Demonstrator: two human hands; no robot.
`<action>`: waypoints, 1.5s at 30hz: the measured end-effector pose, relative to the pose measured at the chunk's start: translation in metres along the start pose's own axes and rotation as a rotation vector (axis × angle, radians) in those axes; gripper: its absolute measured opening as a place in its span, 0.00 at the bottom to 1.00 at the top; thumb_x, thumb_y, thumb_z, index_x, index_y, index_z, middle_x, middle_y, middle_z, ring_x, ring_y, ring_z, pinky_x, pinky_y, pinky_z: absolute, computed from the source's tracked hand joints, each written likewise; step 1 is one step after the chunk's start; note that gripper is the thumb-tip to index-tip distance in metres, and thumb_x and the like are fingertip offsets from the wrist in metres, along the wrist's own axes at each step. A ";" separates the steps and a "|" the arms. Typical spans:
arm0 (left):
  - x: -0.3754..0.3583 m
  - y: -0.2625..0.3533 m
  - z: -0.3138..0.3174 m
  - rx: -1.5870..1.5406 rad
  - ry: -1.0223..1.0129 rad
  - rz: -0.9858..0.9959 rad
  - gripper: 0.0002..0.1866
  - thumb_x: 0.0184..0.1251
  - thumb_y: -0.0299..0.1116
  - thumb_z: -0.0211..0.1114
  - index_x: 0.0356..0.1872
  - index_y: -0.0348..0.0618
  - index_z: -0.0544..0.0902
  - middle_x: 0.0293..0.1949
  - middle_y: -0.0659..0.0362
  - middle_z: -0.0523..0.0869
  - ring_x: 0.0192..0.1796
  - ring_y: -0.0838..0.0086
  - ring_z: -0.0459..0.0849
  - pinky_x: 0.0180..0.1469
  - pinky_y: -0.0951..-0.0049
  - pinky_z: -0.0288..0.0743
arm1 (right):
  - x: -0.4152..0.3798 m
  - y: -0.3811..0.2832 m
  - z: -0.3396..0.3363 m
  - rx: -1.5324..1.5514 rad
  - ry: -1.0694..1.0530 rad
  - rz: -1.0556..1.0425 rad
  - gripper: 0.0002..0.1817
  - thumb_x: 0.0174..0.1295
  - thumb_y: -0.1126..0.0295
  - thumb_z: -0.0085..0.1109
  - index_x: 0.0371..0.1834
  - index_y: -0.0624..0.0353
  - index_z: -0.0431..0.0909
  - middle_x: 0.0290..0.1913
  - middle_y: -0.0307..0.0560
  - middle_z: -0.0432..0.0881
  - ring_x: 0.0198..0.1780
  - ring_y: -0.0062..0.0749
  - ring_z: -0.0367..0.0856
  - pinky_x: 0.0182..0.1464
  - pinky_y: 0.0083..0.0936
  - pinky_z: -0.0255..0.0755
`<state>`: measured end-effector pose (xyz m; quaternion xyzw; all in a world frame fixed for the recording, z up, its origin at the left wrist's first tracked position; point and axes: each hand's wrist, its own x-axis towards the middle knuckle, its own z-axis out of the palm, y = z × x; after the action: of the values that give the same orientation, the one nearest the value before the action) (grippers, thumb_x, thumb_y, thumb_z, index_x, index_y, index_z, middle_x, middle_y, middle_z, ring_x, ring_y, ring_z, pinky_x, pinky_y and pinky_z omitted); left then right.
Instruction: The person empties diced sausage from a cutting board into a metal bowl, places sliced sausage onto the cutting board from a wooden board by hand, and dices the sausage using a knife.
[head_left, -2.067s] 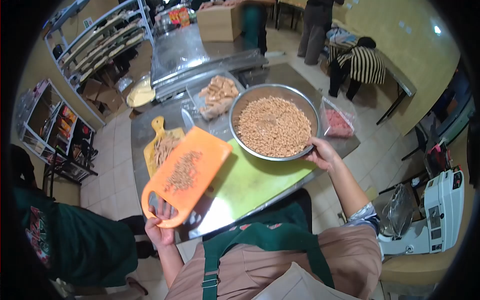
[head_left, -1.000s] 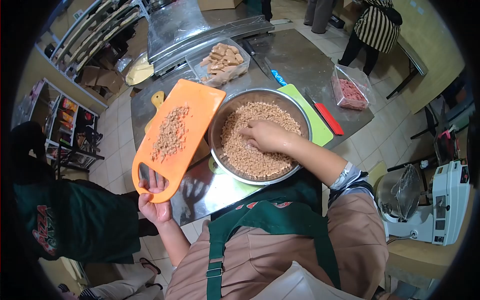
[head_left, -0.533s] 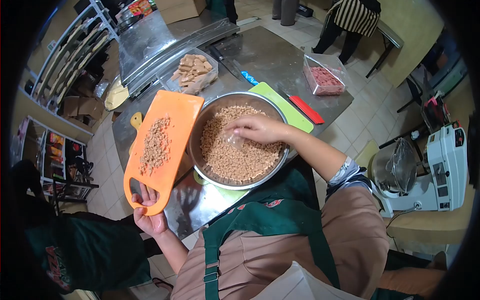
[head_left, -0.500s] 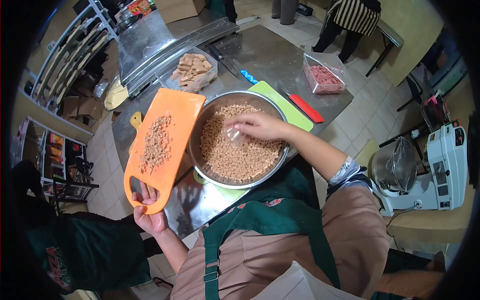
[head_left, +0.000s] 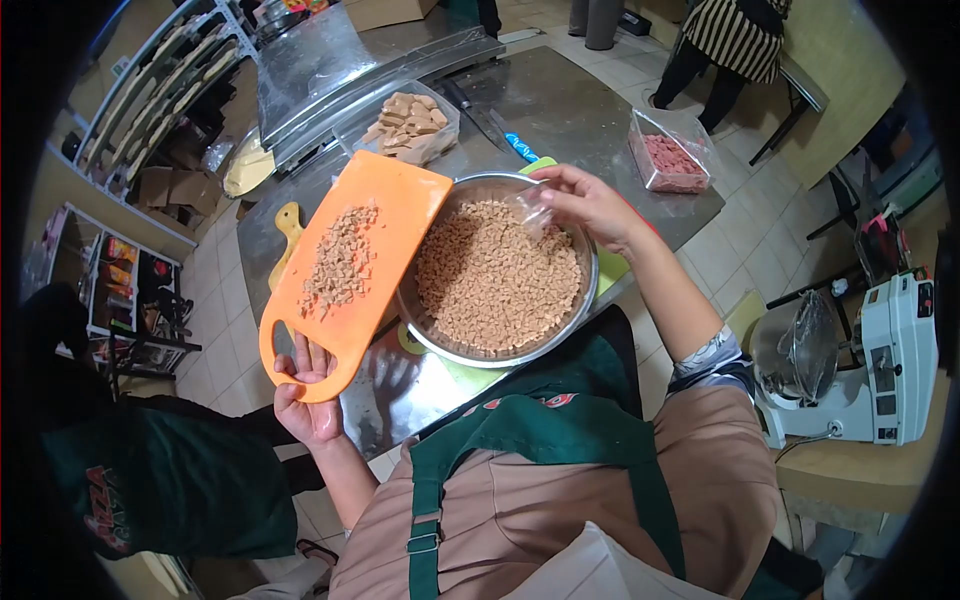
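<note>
My left hand (head_left: 312, 385) grips an orange cutting board (head_left: 385, 200) through its handle hole. Small chopped tan pieces (head_left: 340, 262) lie on the board, which is held beside a round metal bowl (head_left: 592, 280) with its far end at the rim. Many similar diced pieces (head_left: 490, 290) fill much of the bowl. Above the bowl's far right side, my right hand (head_left: 590, 205) pinches a crumpled piece of clear plastic (head_left: 535, 212). A green cutting board (head_left: 612, 272) lies partly under the bowl.
Behind the bowl are a container of larger tan pieces (head_left: 408, 122), a blue-handled knife (head_left: 520, 147) and a container of pink meat (head_left: 672, 160). A wooden-handled board (head_left: 287, 235) lies left. A mixer (head_left: 885, 360) stands right. People stand at left and far back.
My right hand has moved right, from over the middle of the bowl to its far right side, with the plastic. The orange board, still in my left hand, appears slightly farther right and higher.
</note>
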<state>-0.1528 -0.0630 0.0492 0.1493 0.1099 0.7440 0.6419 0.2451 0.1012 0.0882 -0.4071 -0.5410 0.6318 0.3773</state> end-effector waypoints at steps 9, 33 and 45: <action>-0.003 -0.001 0.004 -0.002 0.035 -0.013 0.17 0.41 0.18 0.54 0.38 0.44 0.76 0.68 0.45 0.59 0.72 0.52 0.52 0.71 0.43 0.43 | -0.006 -0.011 -0.013 -0.097 0.047 -0.004 0.15 0.64 0.64 0.56 0.51 0.59 0.77 0.37 0.37 0.79 0.32 0.14 0.74 0.35 0.16 0.71; -0.004 -0.006 0.000 -0.004 -0.003 -0.027 0.18 0.43 0.18 0.53 0.39 0.43 0.75 0.68 0.44 0.59 0.72 0.51 0.51 0.71 0.42 0.41 | 0.001 0.024 -0.098 -0.538 0.679 -0.306 0.18 0.54 0.70 0.63 0.49 0.60 0.77 0.47 0.46 0.79 0.48 0.33 0.77 0.54 0.27 0.70; -0.006 -0.018 0.014 0.051 0.054 -0.075 0.17 0.41 0.20 0.54 0.37 0.47 0.77 0.66 0.49 0.65 0.71 0.53 0.56 0.64 0.45 0.53 | 0.024 0.015 -0.048 -1.190 0.539 -0.609 0.20 0.58 0.67 0.57 0.55 0.53 0.75 0.63 0.51 0.69 0.64 0.50 0.65 0.65 0.39 0.59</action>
<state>-0.1304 -0.0671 0.0554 0.1412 0.1519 0.7200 0.6622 0.2798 0.1398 0.0666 -0.5167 -0.7709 -0.0256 0.3716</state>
